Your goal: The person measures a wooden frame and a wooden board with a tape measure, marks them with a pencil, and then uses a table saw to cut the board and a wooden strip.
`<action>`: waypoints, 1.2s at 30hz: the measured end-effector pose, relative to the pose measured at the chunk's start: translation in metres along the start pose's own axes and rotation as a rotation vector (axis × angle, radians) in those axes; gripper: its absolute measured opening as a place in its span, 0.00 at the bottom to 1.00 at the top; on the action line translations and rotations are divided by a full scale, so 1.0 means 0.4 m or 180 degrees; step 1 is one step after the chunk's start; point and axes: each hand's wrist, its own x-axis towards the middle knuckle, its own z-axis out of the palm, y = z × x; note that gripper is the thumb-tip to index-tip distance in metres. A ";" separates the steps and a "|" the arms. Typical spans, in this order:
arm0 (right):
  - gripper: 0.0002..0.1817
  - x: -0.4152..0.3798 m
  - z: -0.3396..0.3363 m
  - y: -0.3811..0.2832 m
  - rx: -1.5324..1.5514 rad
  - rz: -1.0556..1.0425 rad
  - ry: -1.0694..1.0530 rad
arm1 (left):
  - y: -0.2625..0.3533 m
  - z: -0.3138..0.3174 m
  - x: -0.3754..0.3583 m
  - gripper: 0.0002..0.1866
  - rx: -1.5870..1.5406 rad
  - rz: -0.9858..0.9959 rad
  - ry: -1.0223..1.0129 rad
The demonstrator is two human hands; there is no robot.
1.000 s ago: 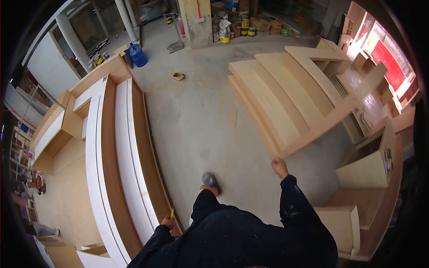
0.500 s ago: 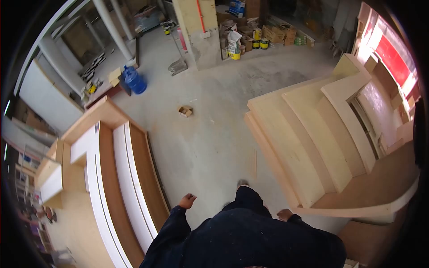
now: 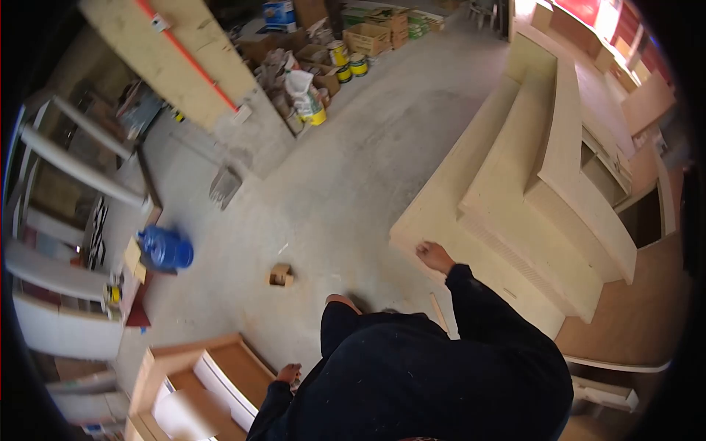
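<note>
My right hand (image 3: 435, 256), fingers loosely curled with nothing showing in them, swings out over the near edge of a stepped, curved pale wooden unit (image 3: 496, 213) on my right. My left hand (image 3: 289, 373) hangs low by my side, its fingers curled in and nothing visible in them. It is nearest to a wooden shelving unit (image 3: 239, 349) with white and brown panels at the lower left. Dark sleeves cover both arms.
A small open cardboard box (image 3: 280, 275) lies on the concrete floor ahead, and a thin wood strip (image 3: 439, 312) near my feet. Further off are a blue water jug (image 3: 168, 248), a dustpan (image 3: 225, 187), a pillar (image 3: 198, 73), paint cans (image 3: 358, 65) and a white sack (image 3: 303, 92).
My view has turned right and moved forward, so the pillar and boxes are closer. My right hand has swung forward and up; my left has dropped back. One leg has stepped forward.
</note>
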 end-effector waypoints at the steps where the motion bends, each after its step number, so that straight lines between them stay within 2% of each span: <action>1: 0.15 0.105 -0.013 -0.046 0.0337 0.0045 0.0210 | -0.116 -0.028 0.115 0.21 0.0540 0.0262 -0.0216; 2: 0.15 0.197 -0.020 -0.077 0.0367 0.0095 0.0284 | -0.049 -0.082 0.157 0.21 0.1060 0.0559 -0.0388; 4: 0.13 0.378 -0.041 -0.114 0.1038 -0.0020 0.0545 | -0.031 -0.208 0.301 0.21 0.1063 0.0011 -0.0245; 5: 0.13 0.442 -0.041 -0.111 0.0827 -0.0165 0.0701 | 0.011 -0.264 0.390 0.20 0.1115 -0.0045 -0.0231; 7: 0.13 0.545 0.006 -0.047 0.0718 0.0436 0.0804 | 0.120 -0.390 0.587 0.20 0.1488 0.0029 -0.0185; 8: 0.16 0.571 0.056 0.032 0.0574 0.0920 0.0652 | 0.186 -0.449 0.682 0.20 0.1782 0.0107 -0.0160; 9: 0.22 0.559 0.107 0.095 0.0027 0.1004 0.0701 | 0.263 -0.504 0.769 0.20 0.2225 0.0242 -0.0021; 10: 0.22 0.534 0.101 0.092 -0.0179 0.1627 0.0025 | 0.356 -0.586 0.868 0.18 0.2860 0.0849 -0.0538; 11: 0.26 0.515 0.153 0.202 -0.0191 0.2025 -0.0844 | 0.519 -0.701 0.943 0.16 0.3396 0.1567 -0.0958; 12: 0.26 0.486 0.145 0.211 -0.0286 0.2028 -0.1219 | 0.633 -0.764 1.071 0.15 0.2851 0.1359 -0.0759; 13: 0.19 0.451 0.136 0.219 0.0095 0.2283 -0.1023 | 0.732 -0.833 1.202 0.17 0.2755 0.2303 -0.0611; 14: 0.16 0.436 0.115 0.216 0.0789 0.2893 -0.0919 | 0.872 -0.881 1.297 0.19 0.1656 0.1395 -0.0669; 15: 0.15 0.426 0.117 0.242 0.1404 0.3052 -0.0545 | 1.026 -0.928 1.374 0.11 0.1506 0.1361 -0.0340; 16: 0.13 0.410 0.149 0.317 0.2126 0.3223 -0.0207 | 1.257 -0.959 1.356 0.17 0.0358 0.0443 -0.0237; 17: 0.11 0.423 0.113 0.273 0.2640 0.3615 0.0481 | 1.343 -0.997 1.487 0.17 0.0435 0.0935 -0.0278; 18: 0.12 0.443 0.102 0.277 0.2527 0.3789 0.0653 | 1.459 -1.022 1.568 0.18 0.0369 0.0949 -0.0199; 19: 0.11 0.451 0.111 0.319 0.2198 0.3787 0.0377 | 1.592 -1.029 1.598 0.18 0.0381 0.0964 -0.0122; 20: 0.11 0.441 0.206 0.457 0.1409 0.3334 0.0043 | 1.718 -1.032 1.628 0.19 0.0382 0.0981 -0.0042; 21: 0.10 0.527 0.055 0.343 0.0307 0.2773 -0.0646 | 1.782 -1.031 1.707 0.19 0.0403 0.1015 -0.0045; 22: 0.10 0.550 0.261 0.585 0.0834 0.3311 -0.1347 | 1.851 -1.026 1.772 0.19 0.0445 0.0984 -0.0085; 23: 0.11 0.626 0.165 0.564 0.1234 0.3453 -0.0835 | 1.905 -1.016 1.871 0.19 0.0481 0.0972 -0.0134; 24: 0.12 0.696 0.084 0.535 0.1657 0.3569 -0.0313 | 1.883 -1.025 2.021 0.19 0.1128 0.1971 -0.0553; 25: 0.13 0.792 0.157 0.750 0.0895 0.2673 -0.0744 | 1.933 -1.009 2.056 0.20 0.1057 0.1467 -0.0883; 26: 0.14 0.888 0.172 0.899 -0.0215 0.1682 -0.0981 | 2.015 -0.982 2.002 0.17 0.1372 0.0549 -0.0864; 27: 0.15 0.986 0.117 0.965 -0.1180 0.0819 -0.0880 | 2.025 -0.978 2.050 0.20 0.1404 0.0829 -0.1202; 28: 0.14 1.160 -0.169 0.744 0.0276 0.2326 -0.0113 | 2.022 -0.985 2.106 0.21 0.1846 0.1317 -0.1532; 29: 0.13 1.278 -0.279 0.754 0.0908 0.2586 0.0499 | 2.021 -0.995 2.173 0.24 0.2856 0.2743 -0.1737; 30: 0.12 1.391 -0.486 0.660 0.1119 0.2559 0.0882 | 2.066 -0.983 2.166 0.27 0.3100 0.2295 -0.1528; 31: 0.12 1.496 -0.637 0.624 0.1164 0.2469 0.1230 | 2.065 -0.980 2.218 0.26 0.3349 0.3243 -0.1143; 32: 0.11 1.584 -0.751 0.628 0.1206 0.2377 0.1576 | 2.153 -0.979 2.208 0.24 0.2510 0.0805 -0.1986; 33: 0.11 1.664 -0.835 0.672 0.1480 0.2198 0.1762 | 2.192 -0.941 2.272 0.24 0.3268 0.1743 -0.1719; 34: 0.11 1.734 -0.900 0.728 0.1754 0.1998 0.1950 | 2.201 -0.968 2.339 0.25 0.3155 0.1121 -0.1675; 35: 0.11 1.795 -0.951 0.786 0.1742 0.2025 0.2014 | 2.276 -0.961 2.410 0.25 0.3117 0.1023 -0.1623; 36: 0.11 1.860 -0.999 0.843 0.2118 0.1827 0.2378 | 2.361 -0.943 2.494 0.26 0.3126 0.1013 -0.1556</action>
